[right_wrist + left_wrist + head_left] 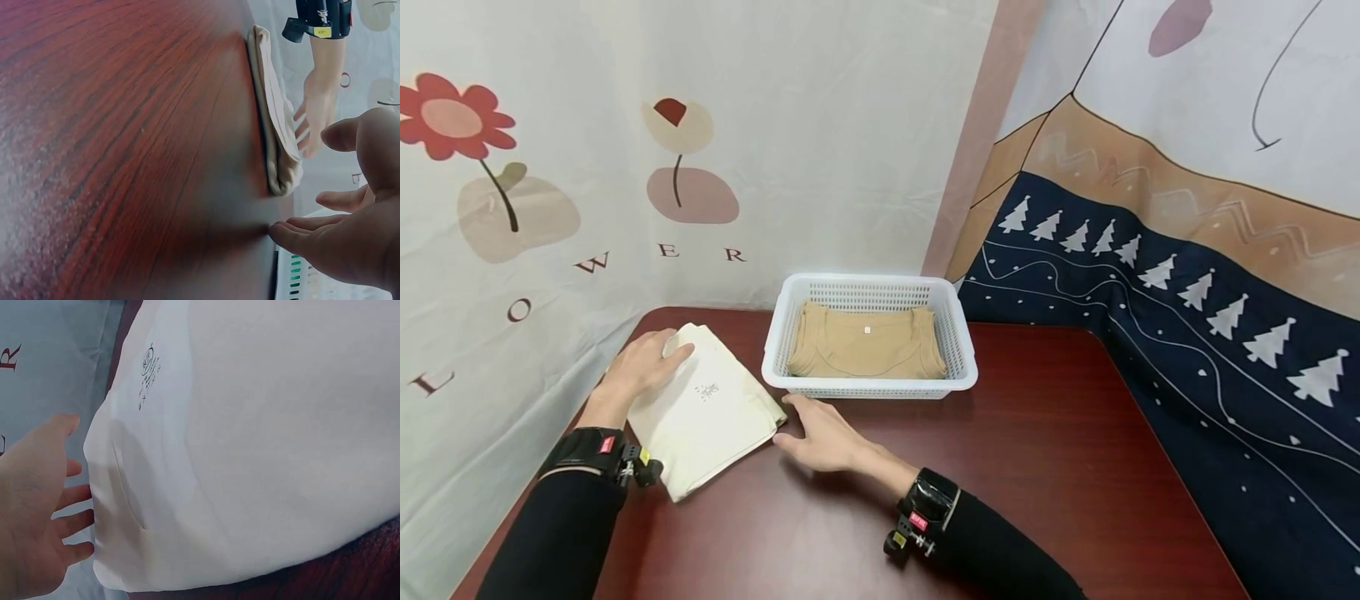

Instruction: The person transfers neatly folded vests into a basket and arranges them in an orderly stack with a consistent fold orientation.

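Note:
A folded cream T-shirt (711, 408) with a small dark print lies at an angle on the left of the table. My left hand (642, 367) is at its far left edge, thumb spread over the top. In the left wrist view, the fingers of that left hand (37, 512) reach along the shirt's edge, fairly straight. My right hand (820, 435) hovers by the shirt's right corner, thumb and fingers apart, just in front of the basket. The right wrist view shows this right hand (356, 219) holding nothing, beyond the end of the folded shirt (272, 119).
A white plastic basket (869, 387) stands at the table's back edge, with a folded tan shirt (867, 342) inside. The dark red wooden table (1037, 467) extends to the right. Printed curtains (850, 125) hang behind it and along both sides.

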Tool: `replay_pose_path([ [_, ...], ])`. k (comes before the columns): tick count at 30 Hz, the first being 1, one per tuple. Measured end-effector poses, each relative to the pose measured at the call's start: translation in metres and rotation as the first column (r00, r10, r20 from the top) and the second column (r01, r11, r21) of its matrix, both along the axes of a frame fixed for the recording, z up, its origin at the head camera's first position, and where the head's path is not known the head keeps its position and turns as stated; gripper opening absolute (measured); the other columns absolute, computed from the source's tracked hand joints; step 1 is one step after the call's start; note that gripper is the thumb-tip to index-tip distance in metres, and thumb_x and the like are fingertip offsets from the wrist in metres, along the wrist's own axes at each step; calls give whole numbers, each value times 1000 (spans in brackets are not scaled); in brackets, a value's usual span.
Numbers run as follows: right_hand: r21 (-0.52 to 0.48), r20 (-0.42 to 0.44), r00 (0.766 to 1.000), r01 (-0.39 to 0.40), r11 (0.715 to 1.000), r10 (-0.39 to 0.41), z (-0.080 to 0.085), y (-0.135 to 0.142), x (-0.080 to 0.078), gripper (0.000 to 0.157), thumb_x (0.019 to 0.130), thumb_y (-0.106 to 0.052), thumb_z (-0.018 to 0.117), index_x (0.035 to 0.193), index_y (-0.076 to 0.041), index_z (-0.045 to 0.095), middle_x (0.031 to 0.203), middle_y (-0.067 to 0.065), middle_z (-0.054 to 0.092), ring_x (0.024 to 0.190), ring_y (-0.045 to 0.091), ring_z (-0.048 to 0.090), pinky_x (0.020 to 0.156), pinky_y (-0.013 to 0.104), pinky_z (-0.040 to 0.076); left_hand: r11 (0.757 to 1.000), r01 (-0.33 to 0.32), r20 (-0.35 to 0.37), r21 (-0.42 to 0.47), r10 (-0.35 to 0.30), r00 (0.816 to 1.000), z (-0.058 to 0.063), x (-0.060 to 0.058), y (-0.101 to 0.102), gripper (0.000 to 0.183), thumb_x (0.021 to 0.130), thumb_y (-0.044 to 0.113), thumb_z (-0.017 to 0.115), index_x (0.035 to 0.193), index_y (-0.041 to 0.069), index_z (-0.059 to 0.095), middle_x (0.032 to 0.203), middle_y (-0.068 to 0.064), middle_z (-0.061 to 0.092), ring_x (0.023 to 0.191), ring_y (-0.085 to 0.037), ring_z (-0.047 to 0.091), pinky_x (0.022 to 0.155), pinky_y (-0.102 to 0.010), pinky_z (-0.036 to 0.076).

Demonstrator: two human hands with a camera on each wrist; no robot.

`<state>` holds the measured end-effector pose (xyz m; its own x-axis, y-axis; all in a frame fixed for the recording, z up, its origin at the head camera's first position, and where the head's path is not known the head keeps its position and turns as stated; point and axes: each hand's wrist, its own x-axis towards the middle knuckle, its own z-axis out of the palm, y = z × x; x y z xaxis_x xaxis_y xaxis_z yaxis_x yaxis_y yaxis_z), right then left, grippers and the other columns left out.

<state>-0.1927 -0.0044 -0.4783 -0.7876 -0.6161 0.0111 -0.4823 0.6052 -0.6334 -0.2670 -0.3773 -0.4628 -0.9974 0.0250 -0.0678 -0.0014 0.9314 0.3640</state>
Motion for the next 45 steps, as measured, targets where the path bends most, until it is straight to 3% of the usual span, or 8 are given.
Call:
replay_pose_path([
  [10, -38, 58, 997, 50, 998, -48, -2, -8, -3, 69, 108, -39, 68, 167, -7, 51, 169, 9, 61, 159, 25, 56, 131, 38, 49, 999, 1, 54, -36, 1, 999, -6, 0, -5, 85, 120, 53, 36, 167, -18, 32, 166, -49, 37, 156, -69, 35, 127, -82, 34],
  [20, -140, 171, 980, 125, 982, -100, -4, -16, -6, 66, 103, -34, 72, 161, -5, 59, 154, 14, 72, 135, 22, 74, 113, 28, 59, 997, -19, 28, -72, 21, 999, -2, 3, -6, 58, 119, 22, 41, 164, -14, 41, 160, -47, 47, 147, -69, 46, 120, -82, 41],
  [30, -201, 248, 960, 182, 963, -129, -7, -18, -7, 60, 102, -27, 75, 154, -1, 64, 152, 14, 73, 129, 20, 77, 107, 24, 60, 996, -44, 40, -75, 47, 998, 1, 8, -11, 59, 115, 23, 51, 156, -19, 47, 154, -47, 52, 143, -68, 50, 118, -78, 45],
  [34, -262, 296, 945, 219, 940, -138, -8, -19, -6, 55, 98, -21, 77, 148, 1, 68, 143, 15, 77, 125, 21, 79, 102, 24, 63, 995, -47, 51, -83, 51, 997, 2, 11, -12, 59, 114, 24, 53, 152, -21, 49, 151, -47, 55, 140, -67, 53, 116, -77, 47],
  [39, -332, 387, 910, 287, 899, -147, -7, -19, -4, 51, 96, -15, 77, 143, 2, 70, 142, 15, 76, 120, 21, 79, 96, 25, 64, 995, -52, 65, -81, 58, 996, 2, 11, -12, 60, 114, 27, 54, 151, -21, 50, 150, -48, 55, 138, -67, 54, 114, -76, 49],
  [43, -385, 471, 869, 356, 851, -151, -7, -21, -2, 54, 94, -8, 76, 145, 4, 68, 142, 17, 73, 113, 20, 78, 93, 27, 64, 995, -56, 77, -80, 62, 995, 2, 13, -12, 60, 115, 28, 53, 151, -21, 51, 150, -48, 55, 137, -67, 54, 112, -76, 50],
  [45, -427, 534, 834, 406, 808, -137, -8, -23, 0, 57, 92, -3, 74, 147, 7, 65, 138, 19, 73, 106, 21, 77, 93, 31, 66, 995, -58, 81, -81, 64, 995, 2, 15, -12, 60, 115, 28, 52, 150, -20, 51, 150, -48, 55, 136, -67, 55, 110, -76, 51],
])
